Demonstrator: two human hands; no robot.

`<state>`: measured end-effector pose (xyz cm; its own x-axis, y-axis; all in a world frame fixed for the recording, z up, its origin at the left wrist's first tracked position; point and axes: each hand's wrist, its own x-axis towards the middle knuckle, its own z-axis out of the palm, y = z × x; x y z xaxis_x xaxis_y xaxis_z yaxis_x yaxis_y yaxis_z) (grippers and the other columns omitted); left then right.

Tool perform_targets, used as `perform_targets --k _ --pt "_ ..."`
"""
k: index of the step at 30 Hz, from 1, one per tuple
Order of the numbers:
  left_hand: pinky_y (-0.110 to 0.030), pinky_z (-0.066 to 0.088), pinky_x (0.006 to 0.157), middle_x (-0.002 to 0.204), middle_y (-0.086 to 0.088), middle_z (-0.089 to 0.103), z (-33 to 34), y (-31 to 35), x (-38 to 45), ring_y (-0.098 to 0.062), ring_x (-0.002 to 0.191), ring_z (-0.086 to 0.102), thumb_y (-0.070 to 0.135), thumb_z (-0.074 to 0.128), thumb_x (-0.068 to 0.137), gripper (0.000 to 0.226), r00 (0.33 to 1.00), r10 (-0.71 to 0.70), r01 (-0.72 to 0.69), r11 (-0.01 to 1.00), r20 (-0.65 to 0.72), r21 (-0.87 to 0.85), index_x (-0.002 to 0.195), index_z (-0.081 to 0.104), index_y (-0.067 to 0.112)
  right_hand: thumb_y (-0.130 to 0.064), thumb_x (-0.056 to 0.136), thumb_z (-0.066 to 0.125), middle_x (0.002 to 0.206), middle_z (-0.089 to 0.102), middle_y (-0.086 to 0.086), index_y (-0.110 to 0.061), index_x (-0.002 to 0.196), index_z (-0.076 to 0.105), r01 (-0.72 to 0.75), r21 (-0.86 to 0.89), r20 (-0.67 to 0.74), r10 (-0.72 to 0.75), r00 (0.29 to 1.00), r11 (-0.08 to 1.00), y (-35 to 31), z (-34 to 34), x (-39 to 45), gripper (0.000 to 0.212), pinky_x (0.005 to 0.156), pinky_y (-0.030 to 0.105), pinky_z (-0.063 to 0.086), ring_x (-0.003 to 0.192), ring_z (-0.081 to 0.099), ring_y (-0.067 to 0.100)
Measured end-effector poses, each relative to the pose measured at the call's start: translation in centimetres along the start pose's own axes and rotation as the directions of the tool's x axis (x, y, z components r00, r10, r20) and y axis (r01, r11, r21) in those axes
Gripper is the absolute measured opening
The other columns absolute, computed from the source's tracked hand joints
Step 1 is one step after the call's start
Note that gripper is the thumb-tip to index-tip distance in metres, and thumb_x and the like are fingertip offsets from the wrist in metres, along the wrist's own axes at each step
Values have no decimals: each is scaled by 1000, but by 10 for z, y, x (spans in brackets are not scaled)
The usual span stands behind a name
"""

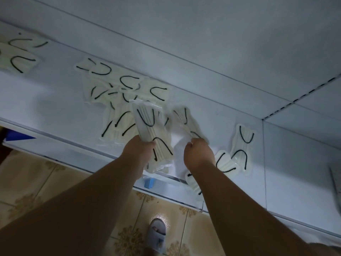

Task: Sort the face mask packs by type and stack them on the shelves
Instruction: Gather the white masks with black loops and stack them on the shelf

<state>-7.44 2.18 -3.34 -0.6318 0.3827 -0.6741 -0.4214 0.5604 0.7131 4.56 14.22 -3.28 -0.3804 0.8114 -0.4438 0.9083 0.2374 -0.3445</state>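
Observation:
Cream face mask packs with black ear loops, each in clear wrap, lie scattered on a white shelf (55, 100). My left hand (137, 151) is shut on a small stack of these packs (151, 130), lifted a little off the shelf. My right hand (198, 153) pinches the near end of another mask pack (184, 119) that lies on the shelf beside the stack. A loose heap of packs (114, 100) sits behind and to the left of my hands. Three more packs (241, 145) lie to the right, near the shelf's side wall.
Two packs (18, 58) lie at the far left of the shelf. The shelf's side wall (295, 163) stands at the right. A blue object (149, 182) shows under the shelf's front edge. Below are a tiled floor and a foot in a grey slipper (156, 235).

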Motion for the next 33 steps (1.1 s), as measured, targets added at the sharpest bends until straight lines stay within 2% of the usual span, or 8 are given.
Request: perform_targets --k 4,8,11,14,19,21,24,33 --pt "-41 50 86 94 -11 63 -3 11 -9 -27 90 61 38 58 99 31 996 -38 46 993 78 -104 112 61 10 -22 103 43 124 64 -4 -22 125 64 239 255 -82 -225 971 937 -14 6 -49 31 93 20 38 114 59 16" --pt "-46 56 86 100 -8 72 -12 10 -20 -28 95 68 55 67 81 53 983 -13 27 997 181 -76 113 65 14 -25 102 44 94 69 -7 -33 107 55 379 301 -47 -383 922 875 -21 22 -79 14 70 31 50 73 60 11" --pt "-53 53 93 102 -17 72 -29 -2 -20 -34 96 68 31 71 75 33 979 -30 39 998 204 -42 103 69 14 -32 101 49 94 68 -8 -32 106 51 303 324 -182 -255 950 896 -24 26 -87 5 65 31 51 69 60 9" --pt "-49 57 86 100 -15 74 -50 -14 -24 -31 91 69 11 70 90 18 966 -27 41 998 256 -51 108 69 14 -46 91 64 112 59 -7 -25 127 50 44 449 -160 32 987 893 -33 35 -96 44 82 32 53 93 62 12" --pt "-43 59 81 99 -8 76 -95 -30 -38 -27 91 73 34 65 96 24 927 -60 77 996 370 -33 113 68 16 -20 90 73 91 73 16 -1 100 60 -325 910 298 137 945 259 -46 71 -124 25 67 30 54 75 68 22" --pt "-51 56 91 100 -10 76 -114 -39 -41 -31 95 72 41 68 91 28 916 -145 185 980 373 -72 107 72 18 -18 90 71 90 68 19 5 97 59 -315 936 296 136 946 156 -44 87 -137 27 70 34 53 78 66 27" --pt "-61 54 92 98 -9 77 -135 -59 -48 -33 94 73 30 80 77 34 930 -7 -15 998 368 59 107 70 19 -21 89 75 103 67 26 1 101 63 -359 933 357 54 932 18 -44 106 -167 28 86 45 53 93 66 35" --pt "-28 50 73 87 15 73 -206 -82 -155 -12 90 68 22 64 97 17 923 172 -174 984 345 -26 110 64 33 -6 95 64 101 76 14 -7 116 64 -170 967 178 -24 984 189 -57 82 -286 21 78 39 58 93 74 27"
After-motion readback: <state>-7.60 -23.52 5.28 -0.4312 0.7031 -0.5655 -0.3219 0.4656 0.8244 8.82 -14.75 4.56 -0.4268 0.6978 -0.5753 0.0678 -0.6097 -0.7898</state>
